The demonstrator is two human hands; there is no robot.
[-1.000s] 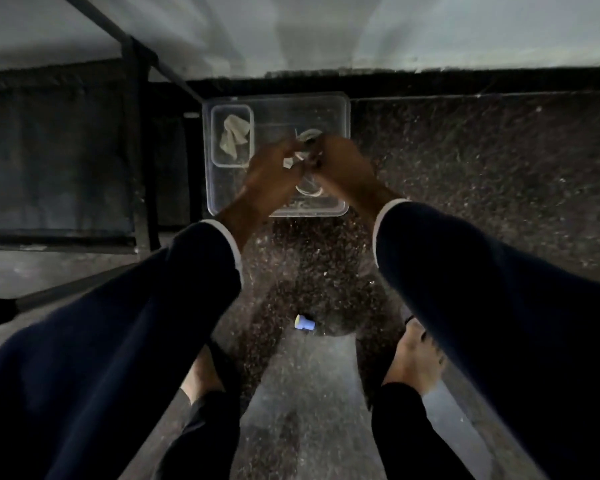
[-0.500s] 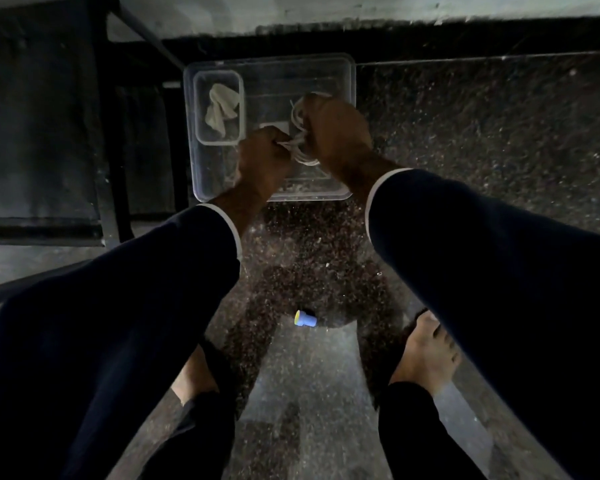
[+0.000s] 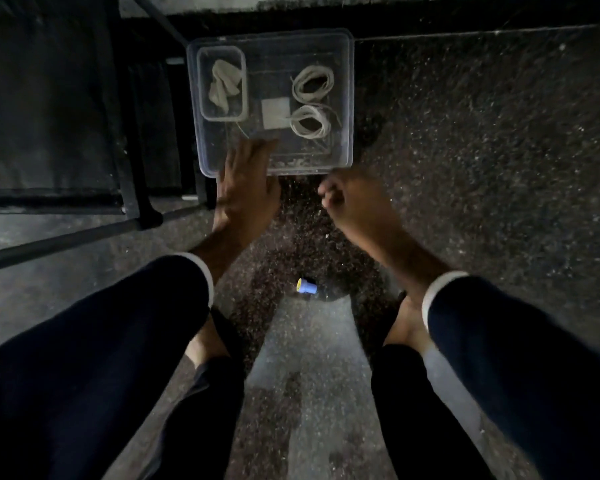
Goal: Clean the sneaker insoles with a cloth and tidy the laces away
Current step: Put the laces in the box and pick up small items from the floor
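- While two coiled off-white shoelaces [image 3: 313, 84] lie side by side in the clear plastic rectangular box [image 3: 349, 98], left hand [image 3: 246, 183] rests flat on its near rim, fingers straight.
- Right hand [image 3: 349, 202] just beside the box, fist curled, gripping nothing visible.
- Crumpled pale cloth [image 3: 223, 84] sits in the small inner tray [image 3: 244, 81].

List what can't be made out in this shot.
- Head view: right hand is curled; anything inside is hidden by its fingers.
- Clear box: debris along the near wall is too small and dim to identify.
- Small blue object on the floor: too small to name.
- Sneakers, insoles: not in frame.
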